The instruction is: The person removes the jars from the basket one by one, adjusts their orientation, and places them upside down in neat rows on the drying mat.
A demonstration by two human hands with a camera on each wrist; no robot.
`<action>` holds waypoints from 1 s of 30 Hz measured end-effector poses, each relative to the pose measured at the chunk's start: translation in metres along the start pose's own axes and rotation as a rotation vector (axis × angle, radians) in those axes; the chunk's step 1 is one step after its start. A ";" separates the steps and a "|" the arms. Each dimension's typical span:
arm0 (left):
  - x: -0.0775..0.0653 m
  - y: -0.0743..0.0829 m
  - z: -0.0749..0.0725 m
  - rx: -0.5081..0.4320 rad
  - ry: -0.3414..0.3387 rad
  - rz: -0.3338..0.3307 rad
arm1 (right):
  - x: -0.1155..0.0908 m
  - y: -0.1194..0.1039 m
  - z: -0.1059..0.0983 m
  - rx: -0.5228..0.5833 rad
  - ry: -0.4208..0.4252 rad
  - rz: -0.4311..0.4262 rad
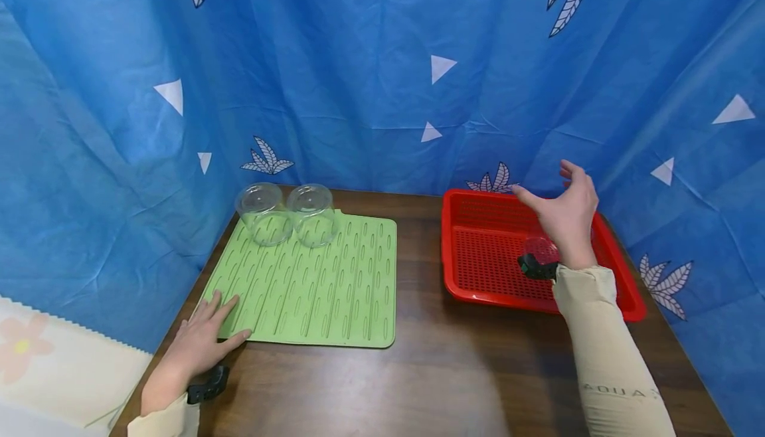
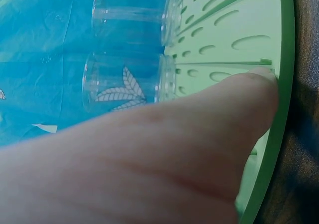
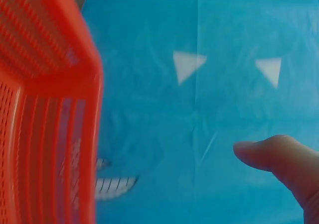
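Observation:
My left hand [image 1: 200, 337] rests with spread fingers on the near left corner of a light green ridged mat [image 1: 335, 291]. Two clear jars, a left one [image 1: 263, 201] and a right one [image 1: 311, 204], stand side by side at the mat's far left. The left wrist view shows the thumb side of the hand [image 2: 164, 154] on the mat's edge, apart from the jars. Above a red plastic basket [image 1: 445, 244], my right hand [image 1: 566, 214] is raised, thumb and fingers parted, holding nothing. A clear object [image 1: 540, 249] in the basket is partly hidden by that wrist.
The brown wooden table [image 1: 418, 370] carries the mat on the left and the basket on the right. Behind and at both sides hangs a blue curtain [image 1: 370, 78] with leaf and triangle prints. A pale floral cloth [image 1: 54, 364] lies at the far left.

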State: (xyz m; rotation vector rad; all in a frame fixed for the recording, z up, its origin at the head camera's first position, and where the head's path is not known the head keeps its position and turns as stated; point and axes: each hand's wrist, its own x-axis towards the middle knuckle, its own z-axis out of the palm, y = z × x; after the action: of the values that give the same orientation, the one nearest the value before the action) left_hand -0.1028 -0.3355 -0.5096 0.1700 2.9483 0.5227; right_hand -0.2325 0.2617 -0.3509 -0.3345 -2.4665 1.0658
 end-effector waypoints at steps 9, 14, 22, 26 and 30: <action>-0.002 0.000 0.001 -0.008 0.002 -0.002 | 0.008 0.046 -0.012 -0.095 -0.025 0.196; -0.002 0.001 0.001 -0.007 0.009 -0.001 | 0.010 0.069 -0.011 -0.168 -0.068 0.265; -0.003 0.002 0.000 -0.017 0.004 -0.009 | 0.007 0.092 -0.008 -0.184 -0.107 0.315; -0.003 0.002 0.000 -0.020 -0.004 -0.011 | 0.005 0.099 -0.007 -0.170 -0.133 0.338; -0.003 0.002 0.000 -0.017 -0.001 -0.011 | 0.006 0.103 -0.006 -0.162 -0.172 0.375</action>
State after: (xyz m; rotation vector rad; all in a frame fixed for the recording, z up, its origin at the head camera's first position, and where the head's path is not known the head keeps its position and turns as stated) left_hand -0.0997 -0.3344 -0.5091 0.1519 2.9416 0.5457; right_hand -0.2293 0.3372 -0.4211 -0.8143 -2.7196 1.0752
